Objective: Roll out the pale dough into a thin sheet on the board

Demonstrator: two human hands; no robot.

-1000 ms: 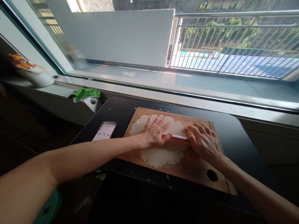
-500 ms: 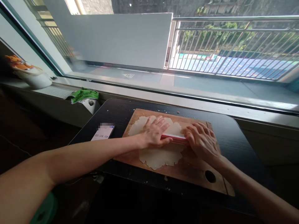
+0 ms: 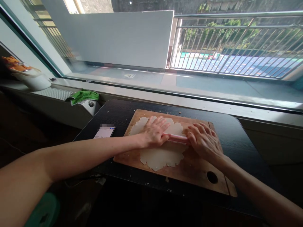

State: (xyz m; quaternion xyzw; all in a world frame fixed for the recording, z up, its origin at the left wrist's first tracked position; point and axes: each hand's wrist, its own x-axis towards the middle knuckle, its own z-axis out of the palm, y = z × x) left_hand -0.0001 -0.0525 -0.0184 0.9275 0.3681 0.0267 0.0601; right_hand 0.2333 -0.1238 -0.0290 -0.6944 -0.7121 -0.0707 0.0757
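Observation:
A pink rolling pin (image 3: 178,138) lies across a wide, thin sheet of pale dough (image 3: 162,157) with ragged edges. The dough rests on a wooden board (image 3: 196,171). My left hand (image 3: 156,130) lies over the pin's left end, palm down, fingers stretched forward above the dough and thumb along the pin. Over the right end is my right hand (image 3: 204,138), its fingers also extended, reaching past the dough's right edge. Both ends of the pin are hidden under my palms.
The board sits on a black table (image 3: 233,135) with small crumbs. Left of it, a phone (image 3: 104,131) lies partly behind my left forearm. A green cloth (image 3: 84,96) and a white pot (image 3: 35,78) are by the window at left. A green stool (image 3: 44,209) stands below.
The rolling pin looks to have turned under my palms and shifted very slightly away, with both hands moving along. The whole view has moved a little.

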